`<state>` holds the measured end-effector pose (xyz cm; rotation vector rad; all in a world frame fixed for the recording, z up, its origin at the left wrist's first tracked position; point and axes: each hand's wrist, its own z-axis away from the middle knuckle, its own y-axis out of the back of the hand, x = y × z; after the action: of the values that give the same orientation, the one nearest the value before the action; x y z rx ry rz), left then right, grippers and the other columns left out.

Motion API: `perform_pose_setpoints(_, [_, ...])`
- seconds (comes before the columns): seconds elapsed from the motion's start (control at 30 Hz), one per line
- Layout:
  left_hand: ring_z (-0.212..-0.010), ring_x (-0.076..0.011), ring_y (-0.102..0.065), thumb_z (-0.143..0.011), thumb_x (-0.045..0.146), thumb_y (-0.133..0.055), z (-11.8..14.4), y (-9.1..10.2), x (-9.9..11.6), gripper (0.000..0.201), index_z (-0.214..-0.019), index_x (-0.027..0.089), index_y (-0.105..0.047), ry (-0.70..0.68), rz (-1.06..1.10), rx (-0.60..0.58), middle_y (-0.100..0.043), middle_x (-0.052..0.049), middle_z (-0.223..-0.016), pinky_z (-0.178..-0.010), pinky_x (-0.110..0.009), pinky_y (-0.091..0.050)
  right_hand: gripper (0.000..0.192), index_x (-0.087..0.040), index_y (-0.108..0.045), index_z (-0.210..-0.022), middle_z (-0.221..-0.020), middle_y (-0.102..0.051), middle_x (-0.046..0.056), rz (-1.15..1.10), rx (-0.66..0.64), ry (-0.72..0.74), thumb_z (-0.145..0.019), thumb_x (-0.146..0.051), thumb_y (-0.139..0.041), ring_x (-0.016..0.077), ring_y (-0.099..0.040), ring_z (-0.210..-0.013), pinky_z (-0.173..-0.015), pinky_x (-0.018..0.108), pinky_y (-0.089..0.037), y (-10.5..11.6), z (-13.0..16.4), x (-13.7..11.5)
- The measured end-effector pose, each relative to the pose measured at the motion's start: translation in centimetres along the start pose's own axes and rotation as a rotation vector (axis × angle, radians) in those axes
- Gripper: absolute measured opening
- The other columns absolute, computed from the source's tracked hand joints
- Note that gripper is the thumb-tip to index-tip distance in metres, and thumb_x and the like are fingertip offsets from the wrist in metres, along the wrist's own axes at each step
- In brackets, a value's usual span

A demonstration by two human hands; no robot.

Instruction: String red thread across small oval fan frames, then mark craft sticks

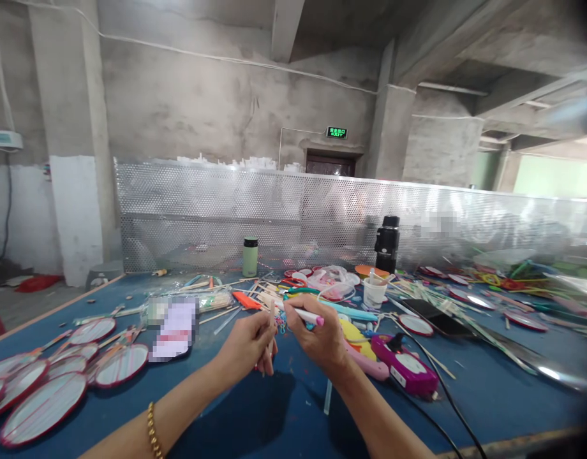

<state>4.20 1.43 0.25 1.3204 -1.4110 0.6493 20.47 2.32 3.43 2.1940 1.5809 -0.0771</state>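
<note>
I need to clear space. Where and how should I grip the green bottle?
Grip the green bottle round its body, below its black lid, probably from the near side: it stands upright, and the perforated screen rises behind it.

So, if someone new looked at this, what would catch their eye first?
Probably the two hands at the centre: the left hand holding a pale stick, the right hand a pink-and-white pen. Next, perhaps, the red-rimmed discs spread over the table's left side and the bright purple device to the right of the right hand. Beyond, a green exit sign glows above a doorway.
</note>
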Motion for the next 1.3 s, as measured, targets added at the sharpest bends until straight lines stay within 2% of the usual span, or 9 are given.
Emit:
perform_pose_setpoints(0.27, [-0.037, -0.0141, -0.061, -0.087, 0.055, -0.051, -0.04, 0.08, -0.1, 0.04, -0.072, 0.019, -0.049, -0.021, -0.018, -0.007, -0.061, 0.0, -0.048, -0.036, -0.018, -0.037, 0.016, -0.019, -0.069, -0.079, -0.073, -0.071, 0.003, -0.023, 0.023, 0.018, -0.089, -0.022, -0.057, 0.0138, -0.064, -0.064, -0.062, 0.024, -0.049, 0.0, -0.08, -0.2])
perform_pose_setpoints(0.83, [-0.038, -0.0137, -0.061, -0.089, 0.052, -0.051, 0.1, -0.02, 0.05, 0.036, -0.073, 0.019, -0.049, -0.002, -0.013, -0.004, -0.061, 0.0, -0.049, -0.036, -0.018, -0.038, 0.016, -0.018, -0.069, -0.082, -0.072, -0.069, 0.002, -0.023, -0.03, 0.002, -0.09, -0.021, -0.056, 0.0125, -0.06, -0.06, -0.059, 0.023, -0.046, -0.05, 0.12, -0.07])
perform_pose_setpoints(1.3, [-0.038, -0.0146, -0.062, -0.088, 0.052, -0.05, 0.02, 0.03, 0.05, 0.037, -0.072, 0.019, -0.049, -0.014, -0.02, -0.006, -0.062, -0.001, -0.051, -0.036, -0.018, -0.038, 0.016, -0.017, -0.07, -0.082, -0.073, -0.07, 0.003, -0.005, -0.001, 0.023, -0.089, -0.021, -0.057, 0.013, -0.061, -0.062, -0.06, 0.024, -0.046, -0.06, 0.16, 0.18])
